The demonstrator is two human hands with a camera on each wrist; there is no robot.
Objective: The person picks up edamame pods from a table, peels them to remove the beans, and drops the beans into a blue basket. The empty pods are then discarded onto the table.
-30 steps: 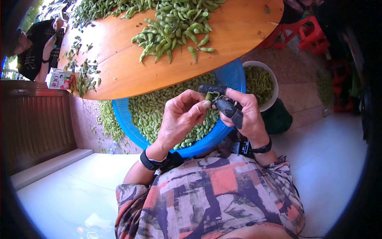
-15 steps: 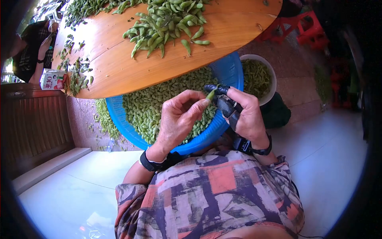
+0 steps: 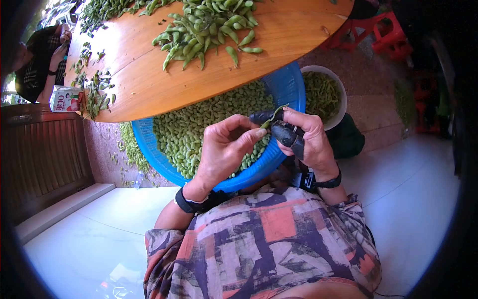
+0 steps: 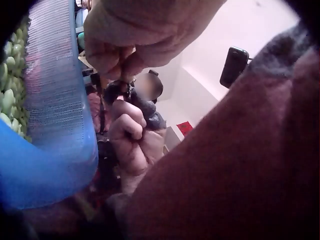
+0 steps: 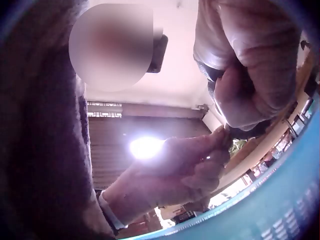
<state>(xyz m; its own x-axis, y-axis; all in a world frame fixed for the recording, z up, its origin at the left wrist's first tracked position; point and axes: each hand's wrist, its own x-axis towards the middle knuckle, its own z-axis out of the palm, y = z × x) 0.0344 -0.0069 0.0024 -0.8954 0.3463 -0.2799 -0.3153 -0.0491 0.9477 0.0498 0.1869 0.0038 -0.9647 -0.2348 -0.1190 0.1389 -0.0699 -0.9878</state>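
Over the blue basket, my left hand [image 3: 221, 149] pinches one end of a green soybean pod [image 3: 267, 123] between thumb and forefinger. My right hand [image 3: 313, 142] grips the same pod from the other side, with black covers on its thumb and forefinger. A thin green strip of the pod sticks up past the right forefinger. Below both hands, the blue plastic basket [image 3: 162, 172] holds a deep layer of shelled green beans [image 3: 186, 144]. In the right wrist view the left hand [image 5: 170, 172] meets the right hand [image 5: 250, 75] at the fingertips.
A wooden table [image 3: 149, 74] overhangs the basket's far side, with heaped bean pods [image 3: 204, 32] on it. A white bucket [image 3: 343, 99] of empty husks stands at the right. Husks [image 3: 132, 147] also lie on the left floor. Another person [image 3: 40, 65] sits by the table's left end.
The pod held a second ago is gone; a fresh whole pod came between my fingers, and its thin end now sticks up past the right forefinger. The head view has shifted slightly.
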